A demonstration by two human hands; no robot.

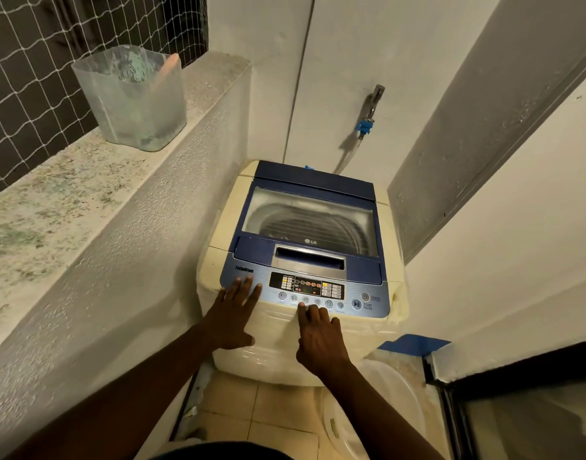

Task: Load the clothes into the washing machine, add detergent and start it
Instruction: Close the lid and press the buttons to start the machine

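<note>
The washing machine [301, 270], a cream top-loader with a blue lid, stands in a narrow corner between white walls. Its lid [309, 215] is shut, and the steel drum shows through the clear window. Along the front edge runs the control panel [306, 290], its small display lit. The left hand [233, 315] lies flat on the panel's left end, fingers spread and its grip apart, holding nothing. The right hand [319, 336] rests at the machine's front edge with fingers loosely curled, one fingertip [301, 305] touching the row of round buttons; it clasps nothing. On the speckled ledge [69, 190] to the left stands a cloudy plastic container [132, 97]. A tap [371, 107] with a blue fitting juts from the back wall, and a white basin [378, 410] sits on the tiled floor at lower right
</note>
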